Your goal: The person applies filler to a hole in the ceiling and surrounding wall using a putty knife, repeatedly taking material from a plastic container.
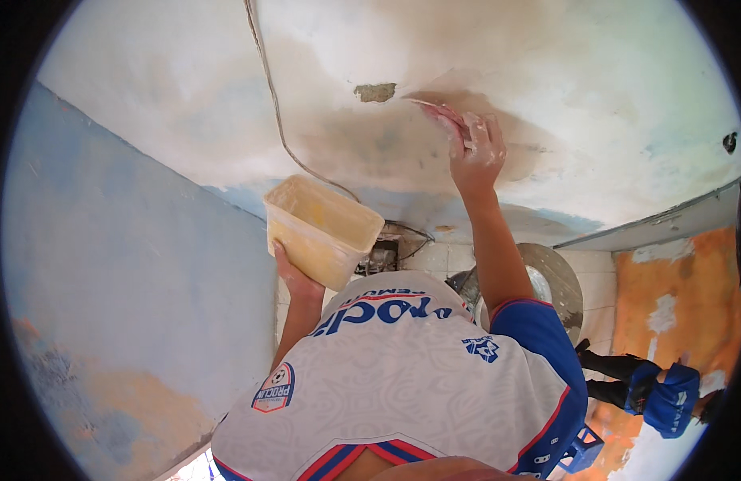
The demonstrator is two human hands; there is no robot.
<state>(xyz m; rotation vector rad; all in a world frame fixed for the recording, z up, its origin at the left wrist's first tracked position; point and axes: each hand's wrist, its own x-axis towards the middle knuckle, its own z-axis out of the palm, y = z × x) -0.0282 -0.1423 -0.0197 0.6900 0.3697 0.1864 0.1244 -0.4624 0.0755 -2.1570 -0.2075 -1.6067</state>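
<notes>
- The jersey (370, 385) is whitish, with a faint swirling pattern.
- Large blue lettering (329, 322) crosses its front.
- On the left chest is a shield-shaped badge (273, 391) with a football; on the right, a blue emblem (482, 348).
- The right sleeve (539, 337) is blue, edged in red.
- Pale smears mark the right hand (477, 157).

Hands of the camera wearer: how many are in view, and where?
2. The left hand grips a cream tub and is partly hidden behind it; the right hand, farther up and to the right, holds a thin pink piece near the pale wall.
</notes>
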